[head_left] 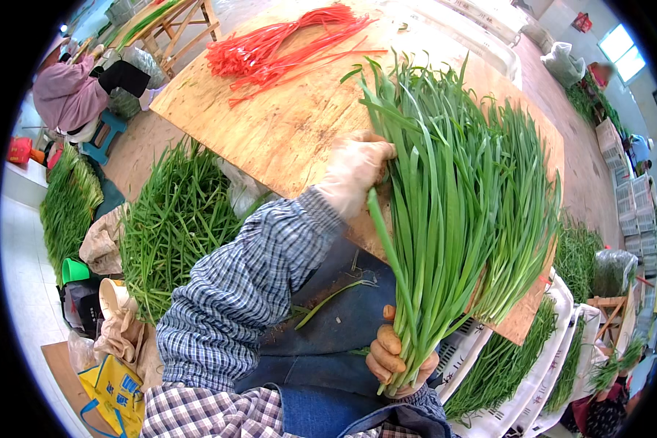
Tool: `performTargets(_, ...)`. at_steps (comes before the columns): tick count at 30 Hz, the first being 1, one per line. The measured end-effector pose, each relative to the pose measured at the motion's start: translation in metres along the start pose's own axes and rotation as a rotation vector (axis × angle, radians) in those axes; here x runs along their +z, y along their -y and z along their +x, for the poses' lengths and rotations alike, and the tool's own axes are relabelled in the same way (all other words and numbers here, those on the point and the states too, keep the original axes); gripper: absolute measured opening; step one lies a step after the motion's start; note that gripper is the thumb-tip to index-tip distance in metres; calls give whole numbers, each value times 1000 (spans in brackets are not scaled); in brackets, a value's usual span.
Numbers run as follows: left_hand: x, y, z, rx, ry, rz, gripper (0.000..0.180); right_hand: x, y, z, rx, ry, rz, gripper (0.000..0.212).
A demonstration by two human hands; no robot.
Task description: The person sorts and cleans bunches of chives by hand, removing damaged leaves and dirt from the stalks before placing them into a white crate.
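Note:
My right hand (398, 358) is closed around the pale lower stems of a large bunch of garlic chives (434, 197), close to my lap. The long green leaves fan upward over a wooden board (292, 139). My left hand (354, 171), in a pale glove, is curled at the bunch's left edge. Its fingertips meet the leaves; what they pinch, if anything, is hidden. Another pile of garlic chives (522, 212) lies on the board just right of the held bunch, partly overlapped by it. One broad leaf sticks out to the left below my left hand.
Red plastic ties (270, 47) lie at the board's far edge. A heap of greens (179, 226) stands left, and white crates with greens (504, 365) stand right. A yellow bag (112, 390) is at lower left. A person (73, 95) sits on a blue stool (106, 136) at far left.

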State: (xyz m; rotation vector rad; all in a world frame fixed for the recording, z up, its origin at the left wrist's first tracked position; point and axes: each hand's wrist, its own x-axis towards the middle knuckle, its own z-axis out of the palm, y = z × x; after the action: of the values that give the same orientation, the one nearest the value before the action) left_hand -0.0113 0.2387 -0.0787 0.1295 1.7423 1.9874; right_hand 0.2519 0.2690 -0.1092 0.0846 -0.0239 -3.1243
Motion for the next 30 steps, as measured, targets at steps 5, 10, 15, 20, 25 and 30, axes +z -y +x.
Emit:
performTargets(5,-24,6,-14,37,184,-269,14,-1,1,0,-13,-10,4,78)
performTargets(10,-33,3,-27,21,237,-391,17,-1,0,0,-13,-3,-10,78)
performTargets(15,-36,5,-39,25,220,-439,20,-1,1,0,-17,12,-27,78)
performTargets(20,-37,4,-46,23,222,-485,22,-1,0,0,-9,18,-9,77)
performTargets(25,-35,-4,-45,204,244,-250,21,0,1,0,-7,24,-3,78)
performTargets(30,-42,-21,-50,203,354,-20,25,-1,0,0,-22,6,-6,79)
